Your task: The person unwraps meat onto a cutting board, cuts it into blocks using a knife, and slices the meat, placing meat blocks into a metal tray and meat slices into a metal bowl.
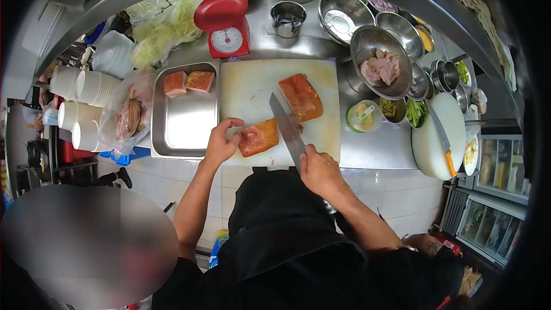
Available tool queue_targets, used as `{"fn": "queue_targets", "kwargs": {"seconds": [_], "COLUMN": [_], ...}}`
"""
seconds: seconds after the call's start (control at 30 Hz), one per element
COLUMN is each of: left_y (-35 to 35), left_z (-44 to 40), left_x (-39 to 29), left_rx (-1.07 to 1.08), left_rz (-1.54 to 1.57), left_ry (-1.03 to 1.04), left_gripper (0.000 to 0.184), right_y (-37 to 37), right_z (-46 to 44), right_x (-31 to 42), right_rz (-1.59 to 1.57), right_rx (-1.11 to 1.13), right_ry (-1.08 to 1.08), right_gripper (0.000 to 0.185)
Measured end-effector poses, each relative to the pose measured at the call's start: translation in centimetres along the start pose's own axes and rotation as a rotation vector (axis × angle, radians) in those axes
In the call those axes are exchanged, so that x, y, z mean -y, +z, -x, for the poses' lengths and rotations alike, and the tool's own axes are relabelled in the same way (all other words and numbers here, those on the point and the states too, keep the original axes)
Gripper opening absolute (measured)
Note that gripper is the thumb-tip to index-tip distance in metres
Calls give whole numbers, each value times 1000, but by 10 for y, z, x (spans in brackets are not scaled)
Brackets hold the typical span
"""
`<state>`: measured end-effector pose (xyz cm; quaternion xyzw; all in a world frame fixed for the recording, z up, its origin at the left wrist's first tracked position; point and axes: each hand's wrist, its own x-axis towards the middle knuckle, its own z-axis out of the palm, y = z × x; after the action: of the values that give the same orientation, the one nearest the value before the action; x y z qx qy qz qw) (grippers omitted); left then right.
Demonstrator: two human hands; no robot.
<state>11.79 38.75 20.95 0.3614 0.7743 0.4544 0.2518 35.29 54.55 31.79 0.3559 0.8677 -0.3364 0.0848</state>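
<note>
My right hand is closed round the handle of a large kitchen knife, its broad blade pointing away from me over the white cutting board. Left of the blade lies a reddish-brown block of pork belly. My left hand is at that block's left end, thumb and forefinger bent about its corner. Beyond the blade, to the right, rests a larger block of pork belly. Small scraps lie beside the blade. In the steel tray to the left sit two similar blocks.
A red scale stands behind the board. Bagged lettuce, bagged meat and stacked white tubs are on the left. Rightward are a steel bowl of pale meat, a small container and an orange-handled knife on a round board.
</note>
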Motion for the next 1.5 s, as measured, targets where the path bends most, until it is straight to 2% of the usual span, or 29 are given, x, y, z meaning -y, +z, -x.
{"fn": "queue_targets", "kwargs": {"seconds": [0.1, 0.13, 0.23, 0.37, 0.5, 0.57, 0.6, 0.63, 0.67, 0.7, 0.73, 0.8, 0.87, 0.93, 0.97, 1.0, 1.03, 1.1, 1.17, 1.2, 1.23, 1.5], "left_y": [18, 24, 33, 40, 38, 40, 46, 51, 50, 53, 55, 54, 55, 55, 54, 59, 55, 54, 49, 50, 46, 36], "left_z": [-12, -20, -29, -30, -28, -27, -25, -23, -21, -19, -20, -13, -13, -8, -8, 4, 4, 9, 6, 10, 3, -9], "left_x": [-22, -16, -17, -9, -4, 2, 14, 25, 23, 28, 50, 29, 57, 60, 78, 56, 67, 68, 73, 47, 46, 24], "left_rx": [62, 39, 145, 88, 54, 67, 37, -1, 18, -33, -1, -89, -249, -229, -177, -197, -130, -126, -36, -133, -116, 24], "left_rz": [105, -35, -91, -141, -140, -129, 12, 52, -29, -9, 35, 210, 41, 88, 125, 152, 191, -36, 33, -33, -33, -55], "left_ry": [14, 201, 158, 267, 292, 339, 347, 323, 214, 218, 200, 86, 187, 255, 224, 178, 158, 359, 355, 449, 466, 307], "left_gripper": [26, 26, 25, 25, 29, 30, 30, 30, 32, 32, 28, 16, 22, 25, 35, 38, 42, 39, 42, 34, 34, 33], "right_y": [-10, -13, -21, -26, -13, -10, 2, 9, 34, 58, 89, 115, 123, 133, 138, 142, 139, 140, 144, 146, 148, 147], "right_z": [0, -1, -5, -11, -11, -5, -5, 0, -1, 2, -4, -8, -10, -8, -7, -8, -5, -2, -3, -3, -4, 0], "right_x": [15, 20, 31, 40, 41, 47, 40, 34, 12, -6, -27, -49, -56, -62, -64, -68, -70, -72, -72, -72, -72, -67], "right_rz": [63, 84, 108, 178, 260, 224, 198, 190, 191, 214, 189, 75, -24, -67, -76, -99, -116, -111, -158, -181, -184, -73], "right_rx": [59, 93, 145, 223, 180, 164, 171, 147, 53, -173, -289, -442, -535, -699, -745, -768, -792, -850, -878, -872, -892, -771], "right_ry": [-31, -43, -68, -56, -40, -52, -12, -34, -99, -217, -236, -267, -238, -300, -245, -272, -311, -234, -229, -226, -213, -256], "right_gripper": [21, 22, 23, 25, 28, 39, 42, 46, 50, 43, 35, 20, 14, 14, 14, 13, 13, 13, 16, 18, 18, 16]}}
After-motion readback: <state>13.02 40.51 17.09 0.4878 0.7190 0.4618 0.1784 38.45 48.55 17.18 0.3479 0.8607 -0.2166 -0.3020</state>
